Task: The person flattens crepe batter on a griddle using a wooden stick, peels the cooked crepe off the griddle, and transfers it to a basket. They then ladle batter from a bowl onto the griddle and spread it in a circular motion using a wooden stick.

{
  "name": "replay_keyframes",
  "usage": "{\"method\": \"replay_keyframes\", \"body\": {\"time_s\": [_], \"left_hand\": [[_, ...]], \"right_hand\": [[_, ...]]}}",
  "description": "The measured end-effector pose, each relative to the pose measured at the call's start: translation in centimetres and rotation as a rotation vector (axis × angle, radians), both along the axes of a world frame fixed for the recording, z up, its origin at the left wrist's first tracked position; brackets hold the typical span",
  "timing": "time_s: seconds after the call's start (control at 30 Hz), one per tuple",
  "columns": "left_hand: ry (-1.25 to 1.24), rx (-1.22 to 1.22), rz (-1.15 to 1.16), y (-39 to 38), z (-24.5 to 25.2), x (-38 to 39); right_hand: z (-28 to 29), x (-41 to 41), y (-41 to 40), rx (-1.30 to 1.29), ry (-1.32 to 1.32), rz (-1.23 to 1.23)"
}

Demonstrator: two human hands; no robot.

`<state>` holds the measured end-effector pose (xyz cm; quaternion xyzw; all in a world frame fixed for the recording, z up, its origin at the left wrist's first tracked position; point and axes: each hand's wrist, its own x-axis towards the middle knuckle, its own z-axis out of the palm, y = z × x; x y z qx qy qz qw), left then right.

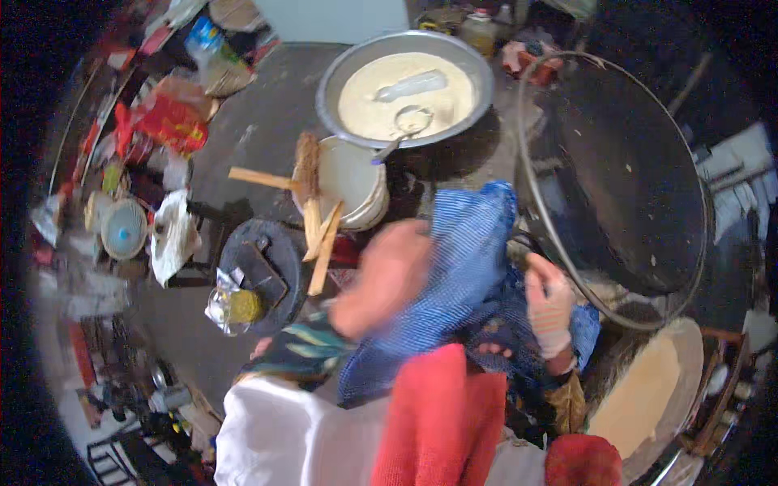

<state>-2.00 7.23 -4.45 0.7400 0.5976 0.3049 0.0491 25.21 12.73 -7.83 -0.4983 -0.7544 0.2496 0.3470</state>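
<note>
My left hand [386,273], blurred, is at the left edge of a blue patterned cloth [471,243]; whether its fingers grip the cloth I cannot tell. To the right of that cloth is my right hand [549,304], fingers bent and pointing up, near the rim of a large dark round pan [632,170]. Anything between its fingers is too unclear to make out. Ahead stands a metal basin [325,103] of pale batter, with a ladle [404,130] and a pale elongated object lying in it. Beside the basin is a white bucket [378,200] with wood sticks [325,243] across its side.
A round dark board [292,267] carries a metal bracket and a jar of yellow stuff [245,305]. A round tray with a tan sheet [638,389] lies at the lower right. Red plastic bags [173,121] and a fan [123,229] are at the left.
</note>
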Motion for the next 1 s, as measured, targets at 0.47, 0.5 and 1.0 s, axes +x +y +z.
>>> {"method": "replay_keyframes", "body": {"time_s": [0.47,0.5,1.0], "left_hand": [[-1.42,-0.379,0.734,-6.6,-9.0,-10.3],[-1.44,-0.353,0.616,-6.3,-11.2,-10.8],[0.038,-0.603,1.07,3.7,-17.2,-23.0]], "right_hand": [[-3.1,-29.7,1.5,-0.396,-0.431,0.747],[-3.1,-29.8,2.3,-0.392,-0.532,0.77],[-6.5,-32.5,7.8,-0.222,-0.874,0.624]]}}
